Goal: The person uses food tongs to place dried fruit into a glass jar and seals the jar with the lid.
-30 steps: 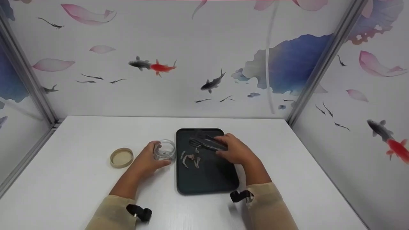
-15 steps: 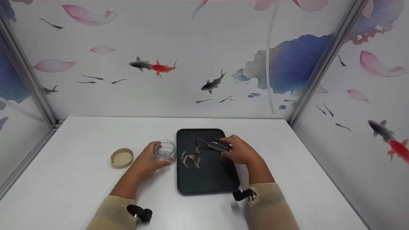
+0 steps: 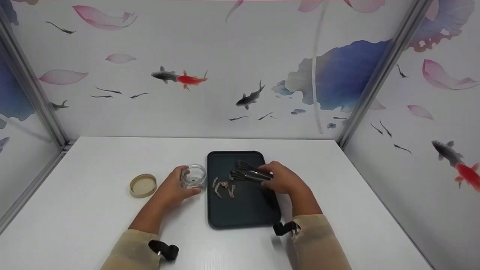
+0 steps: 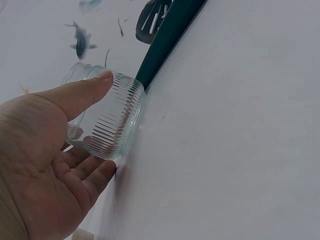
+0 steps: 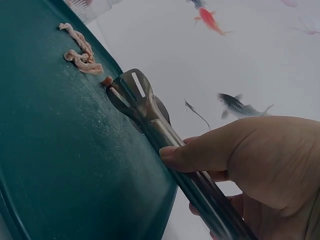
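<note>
My left hand [image 3: 174, 189] grips a clear glass jar [image 3: 194, 180] beside the tray's left edge. In the left wrist view, the thumb lies along the ribbed wall of the jar [image 4: 112, 117], with fingers beneath on the other side. A few small bits show inside it. My right hand [image 3: 281, 178] holds slotted metal tongs [image 3: 253, 175] over the dark green tray [image 3: 243, 213]. The tongs' two heads stand apart; one tip is right at a small brownish piece [image 5: 106, 80]. Several pale, shrivelled strips [image 5: 82, 62] lie on the tray to the left of the tongs.
A round beige lid [image 3: 143, 185] lies on the white table [image 3: 93, 210], left of the left hand. White panels [image 3: 210, 120] printed with fish and petals stand behind and at both sides, joined by metal posts [image 3: 363, 82].
My right hand has shifted slightly right and the tongs' tips have come right and nearer to me, down at the small piece. The left hand and jar have stayed put.
</note>
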The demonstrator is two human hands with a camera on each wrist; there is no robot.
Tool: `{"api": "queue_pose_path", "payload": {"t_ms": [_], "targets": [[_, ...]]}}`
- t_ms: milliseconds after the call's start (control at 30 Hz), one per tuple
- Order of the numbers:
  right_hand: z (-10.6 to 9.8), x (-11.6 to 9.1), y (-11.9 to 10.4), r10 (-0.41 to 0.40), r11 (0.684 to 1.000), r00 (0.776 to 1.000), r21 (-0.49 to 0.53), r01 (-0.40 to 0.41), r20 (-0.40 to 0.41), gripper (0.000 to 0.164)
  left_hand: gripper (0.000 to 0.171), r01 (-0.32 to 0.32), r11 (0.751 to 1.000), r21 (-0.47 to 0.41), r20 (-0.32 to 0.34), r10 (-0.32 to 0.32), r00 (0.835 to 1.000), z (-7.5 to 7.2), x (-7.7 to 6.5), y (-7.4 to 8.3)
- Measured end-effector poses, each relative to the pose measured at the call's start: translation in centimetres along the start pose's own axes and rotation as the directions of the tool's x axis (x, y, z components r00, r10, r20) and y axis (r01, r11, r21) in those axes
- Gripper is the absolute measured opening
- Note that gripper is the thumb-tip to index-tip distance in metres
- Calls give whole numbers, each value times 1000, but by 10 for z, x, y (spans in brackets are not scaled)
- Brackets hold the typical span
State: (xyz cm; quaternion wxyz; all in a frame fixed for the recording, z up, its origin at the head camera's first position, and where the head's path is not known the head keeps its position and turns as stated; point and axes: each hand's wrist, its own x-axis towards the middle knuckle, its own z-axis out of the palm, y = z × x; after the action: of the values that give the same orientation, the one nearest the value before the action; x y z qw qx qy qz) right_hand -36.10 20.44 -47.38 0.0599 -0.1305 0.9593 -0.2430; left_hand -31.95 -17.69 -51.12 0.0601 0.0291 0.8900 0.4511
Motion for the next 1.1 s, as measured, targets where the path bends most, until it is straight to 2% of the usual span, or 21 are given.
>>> {"api": "queue_pose_path", "payload": {"t_ms": [500,800,1100], "targets": [[5,3,0,7,1000,1000,-1,-7,13,48,104,3,1000,2,-8,-3,1000,0,-1,1],[10,5,-1,-56,997,998,44,55,23,38,100,-17,1000,-14,-7,17,1000,1,-1,1],[10,5,-2,-76,996,997,55,75,22,33,101,-9,1000,-19,-9,9,1000,1,0,2]]}}
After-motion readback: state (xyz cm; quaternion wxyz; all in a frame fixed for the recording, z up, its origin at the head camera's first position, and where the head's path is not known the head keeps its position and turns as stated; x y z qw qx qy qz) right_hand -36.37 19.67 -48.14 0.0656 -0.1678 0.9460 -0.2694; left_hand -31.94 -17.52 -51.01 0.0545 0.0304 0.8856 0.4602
